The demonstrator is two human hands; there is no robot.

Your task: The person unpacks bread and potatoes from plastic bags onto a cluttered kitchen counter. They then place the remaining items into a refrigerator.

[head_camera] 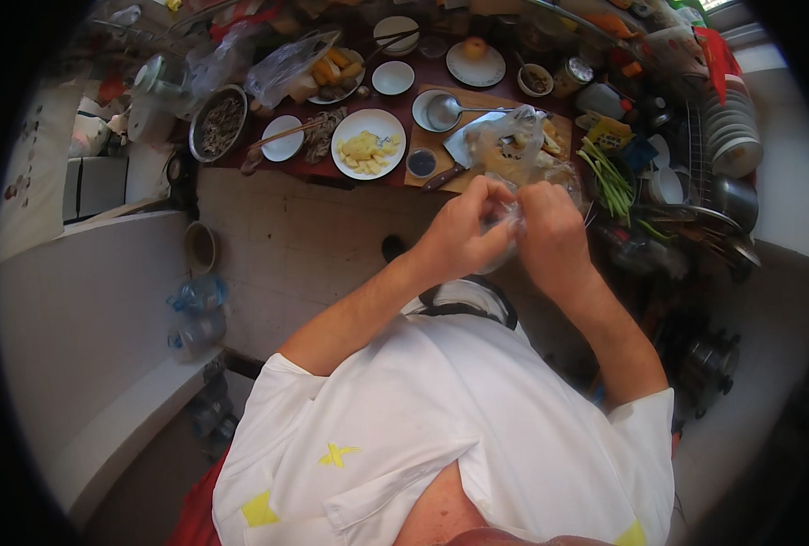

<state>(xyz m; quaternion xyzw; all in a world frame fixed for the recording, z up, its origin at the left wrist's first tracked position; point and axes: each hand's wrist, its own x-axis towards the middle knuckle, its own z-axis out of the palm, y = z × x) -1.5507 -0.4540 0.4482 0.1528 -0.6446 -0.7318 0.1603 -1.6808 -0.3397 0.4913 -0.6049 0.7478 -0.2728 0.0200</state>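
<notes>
My left hand (464,235) and my right hand (554,235) meet in front of my waist, thumbs and fingers pinching a clear plastic bag (510,147). Part of the bag hangs below the fingers; its upper part spreads over a wooden cutting board (421,147). What the bag contains is hard to make out. Just beyond the hands, a cleaver (466,140) with a brown handle lies partly under the bag. A small bowl of dark liquid (421,162) stands on the board. Behind it, a metal ladle (443,109) rests in a white bowl (419,112).
Left of the board is a plate of pale cut pieces (369,147). A metal basin of dark food (219,126) sits at the table's left end. Green stalks (609,177) and a dish rack (697,153) are at right. Water jugs (199,293) stand along the left wall.
</notes>
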